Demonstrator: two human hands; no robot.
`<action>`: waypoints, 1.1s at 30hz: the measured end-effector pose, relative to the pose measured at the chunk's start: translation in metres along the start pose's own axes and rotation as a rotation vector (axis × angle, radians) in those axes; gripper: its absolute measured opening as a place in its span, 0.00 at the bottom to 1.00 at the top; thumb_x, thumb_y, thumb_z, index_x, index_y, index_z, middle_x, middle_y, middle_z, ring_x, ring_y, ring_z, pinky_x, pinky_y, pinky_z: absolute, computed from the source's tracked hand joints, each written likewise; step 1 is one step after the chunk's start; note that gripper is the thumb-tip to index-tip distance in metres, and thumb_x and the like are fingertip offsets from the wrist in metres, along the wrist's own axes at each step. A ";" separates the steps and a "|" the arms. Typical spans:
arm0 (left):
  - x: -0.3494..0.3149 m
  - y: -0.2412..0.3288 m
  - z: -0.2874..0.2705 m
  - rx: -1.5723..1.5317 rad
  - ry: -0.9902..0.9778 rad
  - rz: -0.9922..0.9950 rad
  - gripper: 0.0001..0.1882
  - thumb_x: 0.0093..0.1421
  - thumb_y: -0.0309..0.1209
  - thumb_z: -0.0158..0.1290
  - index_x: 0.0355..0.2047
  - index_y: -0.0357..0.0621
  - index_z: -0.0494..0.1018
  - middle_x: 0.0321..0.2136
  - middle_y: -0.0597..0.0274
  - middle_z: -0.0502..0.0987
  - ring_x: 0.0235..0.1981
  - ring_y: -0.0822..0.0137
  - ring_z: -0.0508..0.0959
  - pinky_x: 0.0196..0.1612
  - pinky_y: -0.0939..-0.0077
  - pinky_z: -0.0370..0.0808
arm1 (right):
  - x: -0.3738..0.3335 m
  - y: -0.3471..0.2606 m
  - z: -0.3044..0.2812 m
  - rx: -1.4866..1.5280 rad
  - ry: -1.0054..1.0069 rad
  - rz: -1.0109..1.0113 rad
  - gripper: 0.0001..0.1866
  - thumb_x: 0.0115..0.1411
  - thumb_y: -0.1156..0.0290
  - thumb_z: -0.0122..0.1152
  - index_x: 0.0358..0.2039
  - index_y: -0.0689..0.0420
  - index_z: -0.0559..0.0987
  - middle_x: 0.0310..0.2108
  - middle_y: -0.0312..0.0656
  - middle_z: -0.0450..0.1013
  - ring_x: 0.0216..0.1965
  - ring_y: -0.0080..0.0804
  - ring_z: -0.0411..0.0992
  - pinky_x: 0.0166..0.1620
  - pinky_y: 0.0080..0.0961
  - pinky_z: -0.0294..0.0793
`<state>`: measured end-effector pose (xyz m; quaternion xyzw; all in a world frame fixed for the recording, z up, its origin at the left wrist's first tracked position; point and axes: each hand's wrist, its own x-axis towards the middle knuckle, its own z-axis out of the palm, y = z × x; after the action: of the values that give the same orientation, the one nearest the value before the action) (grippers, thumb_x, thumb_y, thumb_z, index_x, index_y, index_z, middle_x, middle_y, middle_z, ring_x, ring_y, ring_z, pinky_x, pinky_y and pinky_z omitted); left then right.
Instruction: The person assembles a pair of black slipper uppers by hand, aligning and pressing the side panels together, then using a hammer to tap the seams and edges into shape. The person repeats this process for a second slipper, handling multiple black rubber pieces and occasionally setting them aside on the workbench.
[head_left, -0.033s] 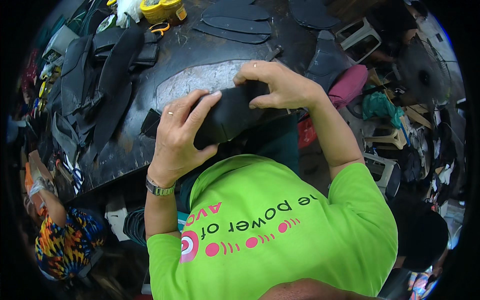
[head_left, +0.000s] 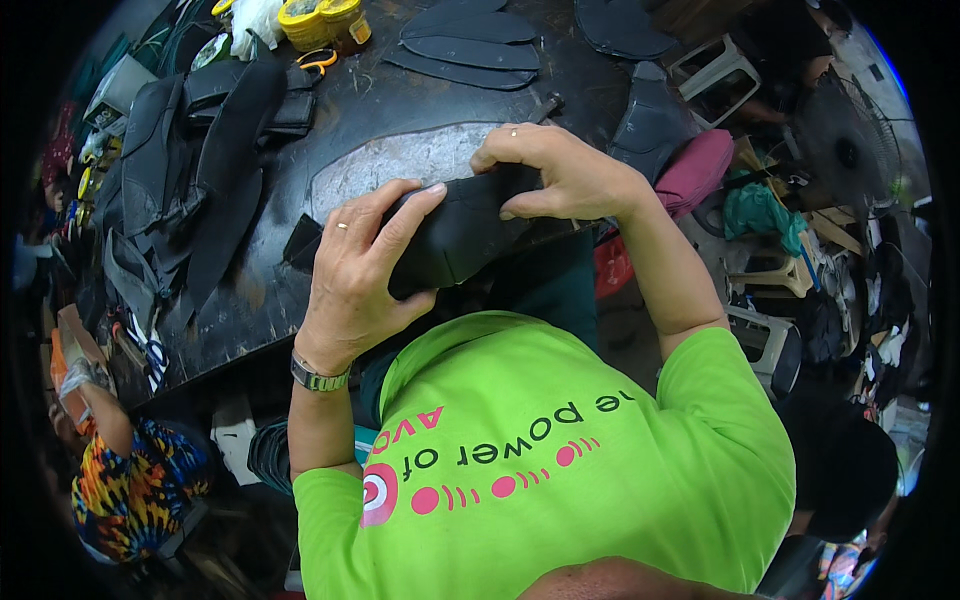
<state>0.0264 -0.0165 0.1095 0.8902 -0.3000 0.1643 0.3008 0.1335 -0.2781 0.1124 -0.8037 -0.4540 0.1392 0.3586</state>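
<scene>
A black stitched piece (head_left: 450,240), curved like a shoe upper, is bent over the near edge of the worktable. My left hand (head_left: 365,240) is closed round its left part, thumb below and fingers over the top. At its upper right edge, my right hand (head_left: 555,170) grips it with curled fingers and thumb; the fingertips are partly hidden. Just beyond the piece lies a flat grey, shiny scuffed slab (head_left: 400,160) with a curved far edge.
Black cut shoe parts (head_left: 225,170) pile up on the left of the dark table (head_left: 350,95). Orange-handled scissors (head_left: 318,62) and yellow tubs (head_left: 322,22) stand beyond. More black pieces (head_left: 465,45) lie at the back. A magenta bundle (head_left: 695,170) sits right; a co-worker (head_left: 140,480) is lower left.
</scene>
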 end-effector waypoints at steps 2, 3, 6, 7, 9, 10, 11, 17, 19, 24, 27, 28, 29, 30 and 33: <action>0.010 0.001 -0.004 0.069 0.010 0.020 0.44 0.35 0.21 0.66 0.59 0.52 0.73 0.58 0.56 0.70 0.58 0.54 0.72 0.64 0.54 0.64 | -0.010 0.002 -0.005 0.051 0.201 -0.097 0.21 0.47 0.77 0.72 0.43 0.61 0.78 0.38 0.41 0.76 0.44 0.38 0.75 0.50 0.31 0.73; 0.016 -0.001 -0.004 0.147 0.063 0.059 0.43 0.37 0.21 0.66 0.59 0.53 0.73 0.59 0.55 0.70 0.60 0.54 0.71 0.65 0.53 0.63 | -0.015 0.004 -0.008 0.149 0.247 -0.073 0.20 0.47 0.78 0.72 0.43 0.61 0.78 0.38 0.39 0.76 0.44 0.34 0.74 0.50 0.29 0.72; 0.030 -0.011 -0.001 0.172 0.318 0.111 0.32 0.47 0.23 0.65 0.56 0.53 0.77 0.63 0.55 0.67 0.64 0.54 0.68 0.67 0.50 0.60 | -0.024 0.024 -0.024 0.435 0.519 0.022 0.17 0.51 0.80 0.72 0.42 0.59 0.81 0.38 0.32 0.76 0.42 0.20 0.73 0.50 0.20 0.72; 0.032 -0.014 0.001 0.107 0.356 0.087 0.30 0.49 0.23 0.65 0.55 0.52 0.77 0.61 0.54 0.68 0.63 0.54 0.69 0.67 0.51 0.61 | -0.027 0.035 -0.033 0.433 0.619 0.068 0.17 0.52 0.82 0.70 0.44 0.60 0.80 0.39 0.33 0.76 0.43 0.20 0.73 0.51 0.19 0.72; 0.032 -0.019 0.008 -0.028 0.328 0.020 0.28 0.50 0.24 0.65 0.54 0.50 0.77 0.58 0.54 0.71 0.60 0.53 0.71 0.66 0.53 0.64 | -0.026 0.066 -0.057 0.459 0.805 0.060 0.17 0.54 0.81 0.70 0.45 0.59 0.81 0.38 0.33 0.76 0.42 0.20 0.74 0.50 0.20 0.73; 0.030 -0.021 0.014 -0.097 0.261 -0.022 0.27 0.50 0.24 0.65 0.53 0.49 0.78 0.57 0.54 0.72 0.59 0.53 0.72 0.65 0.54 0.65 | -0.020 0.086 -0.068 0.489 0.888 -0.015 0.16 0.53 0.79 0.72 0.43 0.58 0.82 0.37 0.32 0.78 0.40 0.20 0.75 0.48 0.20 0.75; 0.027 -0.024 0.021 -0.165 0.193 -0.064 0.26 0.50 0.24 0.65 0.52 0.48 0.78 0.55 0.54 0.74 0.57 0.52 0.73 0.64 0.54 0.66 | -0.018 0.106 -0.080 0.562 0.893 -0.018 0.15 0.57 0.79 0.70 0.46 0.60 0.80 0.39 0.33 0.77 0.41 0.20 0.75 0.49 0.17 0.73; -0.005 -0.043 0.066 -0.092 -0.058 -0.065 0.17 0.53 0.26 0.63 0.44 0.44 0.78 0.48 0.57 0.76 0.51 0.53 0.75 0.61 0.54 0.67 | 0.000 0.202 -0.096 -0.239 0.875 0.857 0.29 0.47 0.68 0.77 0.52 0.58 0.79 0.42 0.47 0.81 0.43 0.39 0.78 0.53 0.31 0.75; -0.013 -0.048 0.078 -0.026 0.020 -0.056 0.15 0.54 0.27 0.63 0.43 0.44 0.79 0.47 0.57 0.77 0.51 0.53 0.75 0.60 0.53 0.67 | 0.006 0.205 -0.085 -0.737 0.727 0.948 0.28 0.52 0.69 0.67 0.56 0.55 0.77 0.51 0.53 0.76 0.53 0.51 0.74 0.58 0.42 0.73; -0.018 -0.052 0.090 -0.008 0.098 -0.089 0.14 0.53 0.28 0.63 0.41 0.44 0.80 0.45 0.57 0.78 0.50 0.52 0.76 0.57 0.58 0.70 | 0.047 0.181 -0.061 -0.613 0.754 0.508 0.25 0.55 0.69 0.62 0.55 0.52 0.77 0.51 0.56 0.75 0.54 0.58 0.73 0.56 0.50 0.73; -0.017 -0.050 0.089 -0.007 0.099 -0.096 0.14 0.52 0.29 0.64 0.40 0.44 0.80 0.45 0.57 0.78 0.50 0.53 0.76 0.56 0.58 0.71 | 0.084 0.176 -0.055 -0.529 0.645 0.669 0.28 0.57 0.61 0.65 0.58 0.52 0.74 0.53 0.55 0.75 0.55 0.56 0.73 0.57 0.48 0.73; -0.017 -0.050 0.089 -0.008 0.096 -0.101 0.14 0.52 0.29 0.64 0.40 0.44 0.80 0.44 0.57 0.78 0.50 0.53 0.76 0.56 0.58 0.71 | 0.095 0.178 -0.056 -0.520 0.617 0.765 0.29 0.57 0.59 0.66 0.59 0.52 0.73 0.53 0.55 0.75 0.55 0.55 0.73 0.57 0.48 0.72; -0.016 -0.049 0.088 -0.009 0.099 -0.103 0.14 0.52 0.29 0.64 0.40 0.44 0.80 0.44 0.57 0.78 0.50 0.53 0.76 0.56 0.58 0.71 | 0.105 0.182 -0.057 -0.509 0.584 0.859 0.31 0.57 0.57 0.67 0.61 0.52 0.72 0.53 0.55 0.75 0.56 0.55 0.73 0.58 0.47 0.72; -0.016 -0.049 0.088 -0.008 0.102 -0.105 0.14 0.52 0.29 0.65 0.40 0.44 0.80 0.45 0.58 0.78 0.50 0.54 0.76 0.56 0.59 0.71 | 0.113 0.187 -0.058 -0.504 0.600 0.908 0.33 0.57 0.57 0.67 0.61 0.52 0.71 0.52 0.56 0.76 0.56 0.54 0.73 0.58 0.47 0.72; -0.016 -0.048 0.088 -0.011 0.110 -0.115 0.14 0.52 0.30 0.65 0.40 0.45 0.80 0.45 0.58 0.78 0.50 0.54 0.77 0.55 0.59 0.72 | 0.128 0.204 -0.055 -0.527 0.685 1.005 0.39 0.53 0.55 0.71 0.64 0.52 0.68 0.51 0.55 0.76 0.55 0.52 0.74 0.58 0.46 0.72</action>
<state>0.0545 -0.0345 0.0135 0.8940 -0.2322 0.1938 0.3307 0.3623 -0.2643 0.0209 -0.9773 0.0969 -0.0894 0.1656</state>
